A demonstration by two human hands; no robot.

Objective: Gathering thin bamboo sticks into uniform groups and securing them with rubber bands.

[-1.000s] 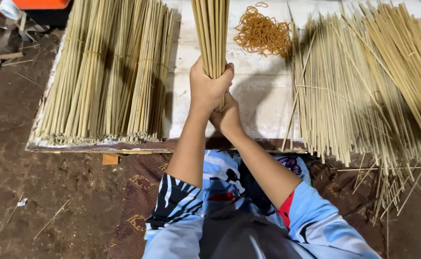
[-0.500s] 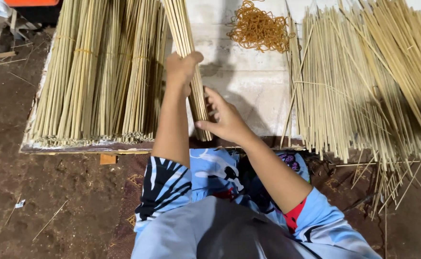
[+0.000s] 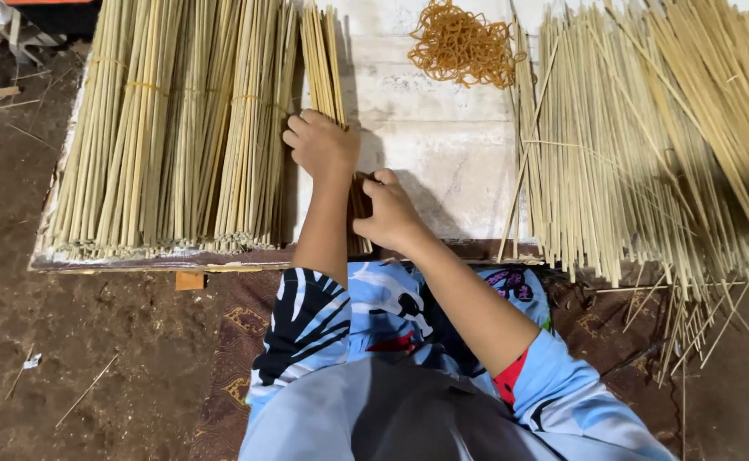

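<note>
A thin bundle of pale bamboo sticks (image 3: 323, 60) lies on the white board (image 3: 442, 162), right beside the tied bundles on the left. My left hand (image 3: 321, 145) grips it around the middle. My right hand (image 3: 389, 212) holds its near end by the board's front edge. Both hands hide the lower part of the bundle.
Several tied stick bundles (image 3: 178, 128) fill the board's left side. A loose heap of sticks (image 3: 647, 145) spreads over the right and past the edge. A pile of orange rubber bands (image 3: 464, 43) sits at the back. Dirt floor (image 3: 75, 358) surrounds the board.
The bundle, held upright in both hands mid-board, has swung left and been laid down next to the tied bundles. Both hands followed it left.
</note>
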